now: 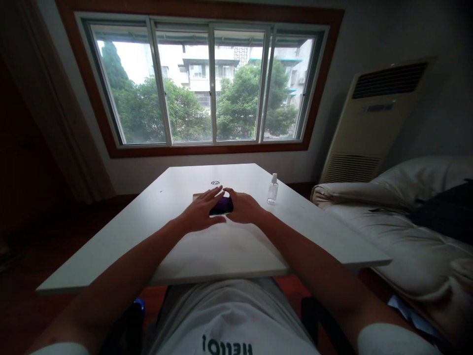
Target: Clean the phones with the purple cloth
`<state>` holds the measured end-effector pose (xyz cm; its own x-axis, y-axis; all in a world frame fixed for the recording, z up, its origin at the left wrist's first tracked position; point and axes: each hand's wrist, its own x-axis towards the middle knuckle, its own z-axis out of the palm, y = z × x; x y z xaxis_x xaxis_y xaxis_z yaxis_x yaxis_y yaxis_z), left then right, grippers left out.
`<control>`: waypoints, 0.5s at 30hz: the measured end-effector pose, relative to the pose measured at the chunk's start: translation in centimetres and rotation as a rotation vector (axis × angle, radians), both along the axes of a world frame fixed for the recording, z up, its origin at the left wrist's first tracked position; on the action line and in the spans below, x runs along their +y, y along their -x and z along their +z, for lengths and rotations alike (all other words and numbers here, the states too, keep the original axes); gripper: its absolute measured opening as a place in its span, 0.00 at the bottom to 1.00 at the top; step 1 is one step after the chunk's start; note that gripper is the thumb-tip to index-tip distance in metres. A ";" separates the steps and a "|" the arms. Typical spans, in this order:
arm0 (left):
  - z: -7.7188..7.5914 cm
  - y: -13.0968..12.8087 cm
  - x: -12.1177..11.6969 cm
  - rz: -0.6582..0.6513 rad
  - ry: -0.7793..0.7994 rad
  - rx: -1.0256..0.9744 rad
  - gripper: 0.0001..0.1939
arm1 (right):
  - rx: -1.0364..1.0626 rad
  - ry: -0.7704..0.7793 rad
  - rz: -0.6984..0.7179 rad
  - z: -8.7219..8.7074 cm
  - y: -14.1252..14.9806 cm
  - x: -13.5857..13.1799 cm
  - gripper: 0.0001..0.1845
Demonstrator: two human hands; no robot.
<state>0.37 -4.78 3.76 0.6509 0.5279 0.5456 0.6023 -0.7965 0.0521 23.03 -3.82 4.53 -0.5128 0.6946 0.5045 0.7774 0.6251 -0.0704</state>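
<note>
Interior with a wide four-paned window (pixel 212 88) in a brown wooden frame, trees and a pale building showing through the glass. Below it extends a white bench (pixel 142 214), its near edge close to the seated person's shirt (pixel 236 315), which bears dark lettering. Two bare forearms reach forward from the lower corners, and the hands meet near the middle of the bench.

Between them lies a dark phone-like device (pixel 221 207), its face showing a purple tint, set flat or nearly flat on or just above the surface; which of the two cannot be told. Left hand (pixel 201 212): grip released, fingers extended across the far left part of the device, thumb straight along the near side. Right hand (pixel 244 206): fingers bent about the device's right end, index finger at the far corner and thumb at the near one; whether this grip is clasping or merely touching cannot be told.

Under the left fingers a tan item (pixel 195 196) shows only at its edge. Just beyond the hands rests a small round object (pixel 215 183); to the right stands an upright clear bottle (pixel 272 191) with a white cap. At far right, a pale sofa (pixel 354 209) and a floor-standing air conditioner (pixel 373 121).
</note>
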 end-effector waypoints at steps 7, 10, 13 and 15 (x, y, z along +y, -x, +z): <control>-2.1 -0.8 1.6 0.017 -0.060 0.242 0.37 | -0.019 0.047 -0.086 -0.5 0.4 -0.1 0.44; -1.6 -0.7 1.7 0.070 -0.097 0.187 0.37 | 0.037 0.076 -0.138 -0.5 0.7 0.2 0.42; -0.8 -1.0 1.2 0.154 -0.099 0.107 0.33 | 0.092 0.111 -0.178 -0.4 1.0 0.4 0.40; -0.5 -1.2 0.9 0.229 -0.090 0.077 0.30 | 0.114 0.140 -0.208 -0.3 1.1 0.5 0.40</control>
<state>1.62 -3.88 3.28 0.5614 0.6181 0.5503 0.7670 -0.6382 -0.0656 21.94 -3.28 4.22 -0.2974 0.8462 0.4422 0.8699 0.4310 -0.2398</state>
